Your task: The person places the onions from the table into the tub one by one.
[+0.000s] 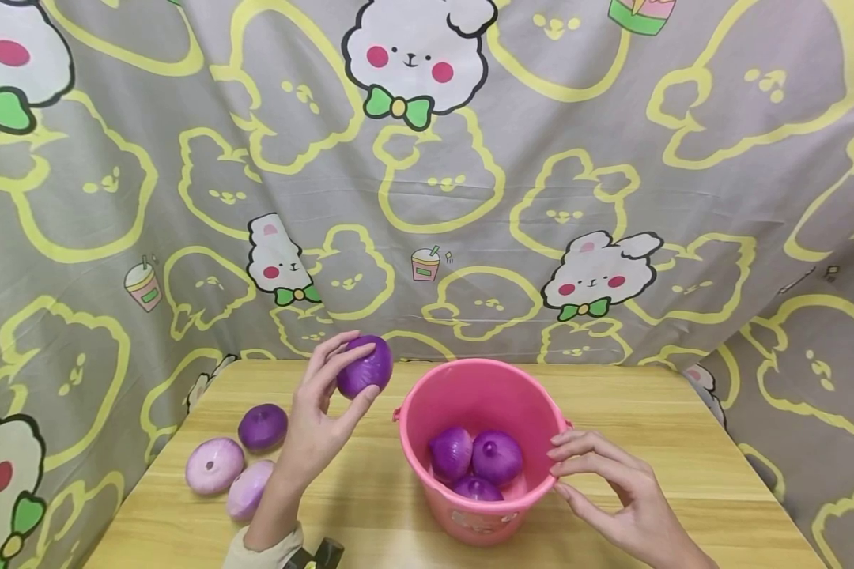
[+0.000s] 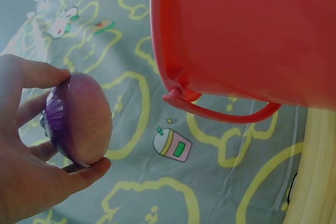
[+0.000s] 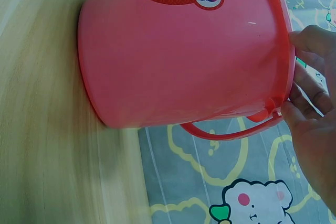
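Observation:
My left hand (image 1: 323, 411) holds a glossy purple onion (image 1: 367, 368) between thumb and fingers, above the table and left of the bucket. In the left wrist view, this onion (image 2: 84, 119) shows a dark ribbed side and a paler side. A pink bucket (image 1: 484, 506) stands upright, with several purple onions (image 1: 496, 457) visible inside. At the bucket's right rim, my right hand (image 1: 622, 494) has its fingertips over the edge and its thumb against the outside. From the right wrist view, this hand (image 3: 315, 77) grips the rim lightly.
On the wooden table (image 1: 370, 490), a dark purple onion (image 1: 262, 427) and two pale purple ones (image 1: 215, 466) lie beside my left forearm. The bucket's handle (image 2: 231, 116) hangs down its far side. A patterned grey curtain (image 1: 470, 197) surrounds the table's back and sides.

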Demonstrator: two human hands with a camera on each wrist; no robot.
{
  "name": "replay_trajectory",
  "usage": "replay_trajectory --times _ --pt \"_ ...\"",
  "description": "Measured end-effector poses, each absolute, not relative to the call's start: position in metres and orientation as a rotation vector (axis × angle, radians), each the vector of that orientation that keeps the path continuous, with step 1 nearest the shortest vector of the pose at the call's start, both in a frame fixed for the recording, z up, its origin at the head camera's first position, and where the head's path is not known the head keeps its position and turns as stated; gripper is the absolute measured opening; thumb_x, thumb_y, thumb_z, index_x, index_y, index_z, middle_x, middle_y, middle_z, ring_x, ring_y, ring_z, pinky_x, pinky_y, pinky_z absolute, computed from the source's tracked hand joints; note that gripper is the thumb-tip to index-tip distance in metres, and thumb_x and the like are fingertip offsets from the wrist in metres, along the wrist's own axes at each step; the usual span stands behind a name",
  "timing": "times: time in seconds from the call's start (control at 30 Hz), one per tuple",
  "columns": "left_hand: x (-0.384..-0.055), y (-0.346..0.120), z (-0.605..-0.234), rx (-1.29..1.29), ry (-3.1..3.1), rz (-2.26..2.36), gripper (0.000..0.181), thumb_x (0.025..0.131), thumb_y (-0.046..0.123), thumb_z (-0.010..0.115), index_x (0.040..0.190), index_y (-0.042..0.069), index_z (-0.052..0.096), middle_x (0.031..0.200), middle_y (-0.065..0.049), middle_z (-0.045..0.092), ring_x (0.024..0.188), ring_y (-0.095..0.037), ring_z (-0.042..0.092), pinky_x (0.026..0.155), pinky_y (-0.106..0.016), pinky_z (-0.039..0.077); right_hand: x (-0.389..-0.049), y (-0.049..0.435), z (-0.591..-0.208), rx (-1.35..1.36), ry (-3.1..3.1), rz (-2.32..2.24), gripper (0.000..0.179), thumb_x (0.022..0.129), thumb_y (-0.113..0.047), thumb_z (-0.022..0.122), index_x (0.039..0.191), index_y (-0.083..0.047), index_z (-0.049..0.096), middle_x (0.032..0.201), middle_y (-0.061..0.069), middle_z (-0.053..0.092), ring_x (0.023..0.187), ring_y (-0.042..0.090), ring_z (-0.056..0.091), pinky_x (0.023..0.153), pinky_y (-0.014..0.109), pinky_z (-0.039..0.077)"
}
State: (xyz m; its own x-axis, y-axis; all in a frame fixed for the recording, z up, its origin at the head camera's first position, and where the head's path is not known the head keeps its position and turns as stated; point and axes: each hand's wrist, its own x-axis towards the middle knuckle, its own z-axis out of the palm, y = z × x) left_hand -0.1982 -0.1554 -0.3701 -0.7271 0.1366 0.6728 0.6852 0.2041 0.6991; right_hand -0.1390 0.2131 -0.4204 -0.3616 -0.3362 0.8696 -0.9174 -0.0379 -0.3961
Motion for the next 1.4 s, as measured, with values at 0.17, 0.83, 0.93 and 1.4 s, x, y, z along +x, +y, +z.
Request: replay_trajectory --times 0.17,0.83,0.93,1.4 --pt "-0.198 -0.153 -0.371 -0.775 -2.022 -1.542 0.048 0.088 -0.007 0.075 0.133 0.009 0.067 0.15 -0.004 0.046 0.136 -0.023 0.048 0.108 -0.033 0.048 -0.14 0.213 -0.421 1.331 -1.702 1.417 0.027 0.082 0.016 0.075 0.107 0.007 0.071 0.116 0.019 0.068 0.126 0.028 0.057 0.115 0.032 0.04" --pt "-0.191 -0.141 -0.37 -0.845 -2.02 -1.527 0.046 0.088 -0.005 0.077 0.131 0.01 0.069 0.149 -0.005 0.047 0.136 -0.027 0.048 0.106 -0.035 0.05 -0.139 0.214 -0.421 1.333 -1.708 1.427 0.027 0.082 0.016 0.074 0.107 0.007 0.071 0.116 0.019 0.067 0.127 0.028 0.057 0.115 0.031 0.04" --pt "-0.189 -0.139 -0.371 -0.856 -2.021 -1.531 0.046 0.088 -0.005 0.077 0.131 0.01 0.069 0.15 -0.008 0.047 0.136 -0.027 0.049 0.105 -0.036 0.051 -0.139 0.214 -0.421 1.338 -1.702 1.426 0.027 0.083 0.016 0.074 0.108 0.007 0.071 0.116 0.019 0.067 0.128 0.028 0.057 0.115 0.031 0.04" --pt "-0.186 -0.13 -0.373 -0.902 -2.025 -1.429 0.047 0.088 0.001 0.079 0.131 0.015 0.069 0.151 -0.004 0.048 0.14 -0.028 0.046 0.104 -0.039 0.052 -0.139 0.213 -0.422 1.336 -1.7 1.423 0.026 0.083 0.015 0.075 0.107 0.007 0.071 0.116 0.019 0.067 0.127 0.028 0.057 0.115 0.031 0.041"
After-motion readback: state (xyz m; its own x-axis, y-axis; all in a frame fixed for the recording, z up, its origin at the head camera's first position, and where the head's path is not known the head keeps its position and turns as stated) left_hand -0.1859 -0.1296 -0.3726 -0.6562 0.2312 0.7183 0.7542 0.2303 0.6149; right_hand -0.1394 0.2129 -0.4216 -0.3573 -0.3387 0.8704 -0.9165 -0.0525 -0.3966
